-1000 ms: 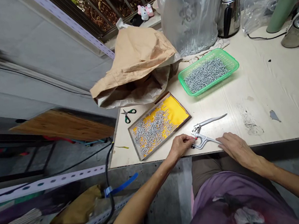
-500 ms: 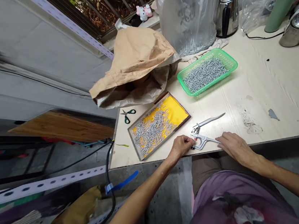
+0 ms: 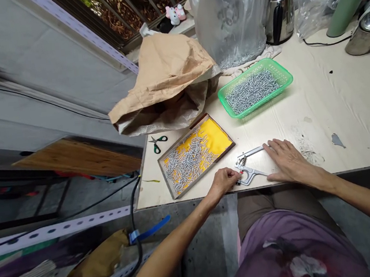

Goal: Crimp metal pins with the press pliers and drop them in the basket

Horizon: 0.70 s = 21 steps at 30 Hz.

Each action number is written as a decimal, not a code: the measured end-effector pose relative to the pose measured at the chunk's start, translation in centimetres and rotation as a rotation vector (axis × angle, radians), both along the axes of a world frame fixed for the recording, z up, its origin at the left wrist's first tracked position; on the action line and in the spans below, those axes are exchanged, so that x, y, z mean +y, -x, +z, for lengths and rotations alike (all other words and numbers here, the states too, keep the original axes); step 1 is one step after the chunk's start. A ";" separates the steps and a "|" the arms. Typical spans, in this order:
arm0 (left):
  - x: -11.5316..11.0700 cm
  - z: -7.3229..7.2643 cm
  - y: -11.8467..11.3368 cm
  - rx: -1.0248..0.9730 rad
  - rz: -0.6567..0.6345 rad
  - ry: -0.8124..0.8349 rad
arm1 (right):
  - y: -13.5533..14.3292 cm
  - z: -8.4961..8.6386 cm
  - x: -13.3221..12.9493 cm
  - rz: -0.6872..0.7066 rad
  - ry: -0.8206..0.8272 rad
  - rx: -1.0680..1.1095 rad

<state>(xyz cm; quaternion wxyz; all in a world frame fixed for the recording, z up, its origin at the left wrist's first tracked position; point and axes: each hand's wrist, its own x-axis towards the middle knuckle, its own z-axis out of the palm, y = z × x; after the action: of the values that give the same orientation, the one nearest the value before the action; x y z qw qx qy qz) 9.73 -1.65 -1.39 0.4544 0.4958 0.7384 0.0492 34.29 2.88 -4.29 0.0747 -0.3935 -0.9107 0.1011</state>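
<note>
Silver hand pliers [image 3: 248, 172] lie on the pale table near its front edge, with their two handles spread apart. My left hand [image 3: 222, 182] pinches at the pliers' jaw, where a small red spot shows; what is between the fingertips is too small to tell. My right hand [image 3: 289, 161] spans both handles, fingers over the upper one and thumb by the lower one. Just left of the pliers a shallow yellow-lined tray [image 3: 219, 141] holds several small metal pins.
A green basket [image 3: 287, 76] of pins stands farther back. Behind it are a clear plastic bag [image 3: 230, 16] of pins, a crumpled brown paper bag [image 3: 166, 69], a kettle [image 3: 279, 10] and a metal pot [image 3: 364, 33]. Green-handled scissors [image 3: 157, 143] lie at the left edge.
My right hand has moved up from the lower handle and now reaches over the upper handle too. My left hand has stayed at the jaw.
</note>
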 end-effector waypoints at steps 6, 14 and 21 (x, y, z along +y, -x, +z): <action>0.1 -0.4 0.2 -0.012 0.011 0.016 | 0.4 0.7 -1.0 -0.034 -0.018 0.033; -2.0 -0.4 -0.6 0.171 -0.161 -0.428 | 0.6 1.9 -1.7 0.005 0.009 0.074; -0.1 -1.2 -4.5 0.164 -0.734 -0.764 | 0.5 1.4 -2.6 0.003 0.011 0.151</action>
<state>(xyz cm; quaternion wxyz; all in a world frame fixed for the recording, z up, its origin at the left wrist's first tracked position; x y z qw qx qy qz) 14.24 -1.77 -2.56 0.1697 0.8537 0.4792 0.1132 33.75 0.30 -2.86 0.1408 -0.3840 -0.9025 0.1354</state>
